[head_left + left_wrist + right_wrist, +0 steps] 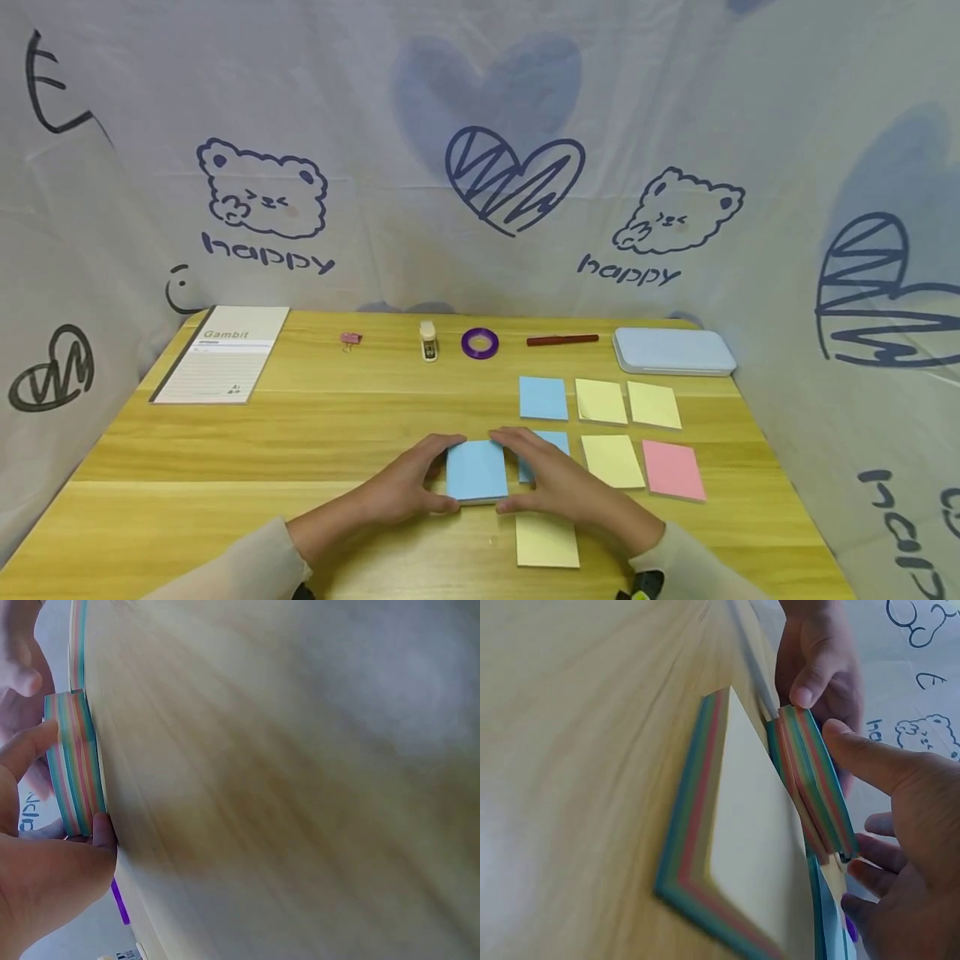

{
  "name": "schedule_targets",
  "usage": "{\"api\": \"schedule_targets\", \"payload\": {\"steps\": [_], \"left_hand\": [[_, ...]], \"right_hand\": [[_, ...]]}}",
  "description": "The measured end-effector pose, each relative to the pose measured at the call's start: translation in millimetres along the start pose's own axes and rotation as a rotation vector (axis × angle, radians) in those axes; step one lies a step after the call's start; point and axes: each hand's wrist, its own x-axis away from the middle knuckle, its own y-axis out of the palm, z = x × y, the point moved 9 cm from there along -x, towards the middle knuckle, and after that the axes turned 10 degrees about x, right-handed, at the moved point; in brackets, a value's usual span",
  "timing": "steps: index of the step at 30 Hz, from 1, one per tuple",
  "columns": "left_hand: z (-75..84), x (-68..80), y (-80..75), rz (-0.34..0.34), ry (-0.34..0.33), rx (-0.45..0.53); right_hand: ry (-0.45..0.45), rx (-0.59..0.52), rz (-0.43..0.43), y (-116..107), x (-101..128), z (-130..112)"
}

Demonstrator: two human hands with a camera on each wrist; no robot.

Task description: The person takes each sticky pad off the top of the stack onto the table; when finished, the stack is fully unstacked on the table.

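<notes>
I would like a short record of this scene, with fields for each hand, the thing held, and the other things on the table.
left hand: grips the left side of the blue-topped pad
right hand: grips the right side of the same pad
held thing: blue-topped pad, layered coloured sheets, resting on the table
beside it: yellow pad, near the right hand
other pads: blue, yellow and pink, laid in rows at right
far edge: notebook, purple tape roll, red pen, light blue case

Pad (476, 469) btwn both hands, table (300, 433) front-centre; notebook (225, 354) far left; case (672, 351) far right.
</notes>
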Motion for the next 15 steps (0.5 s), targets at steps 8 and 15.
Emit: {"api": "schedule_targets", "payload": {"steps": [8, 15], "left_hand": [[0.2, -2.0, 0.6, -0.007, 0.013, -0.015], [2.9, -1.5, 0.9, -0.008, 0.029, -0.025]], "right_hand": [[-0.028, 0.028, -0.041, 10, -16, -9], [-0.018, 0.055, -0.025, 11, -20, -9]]}}
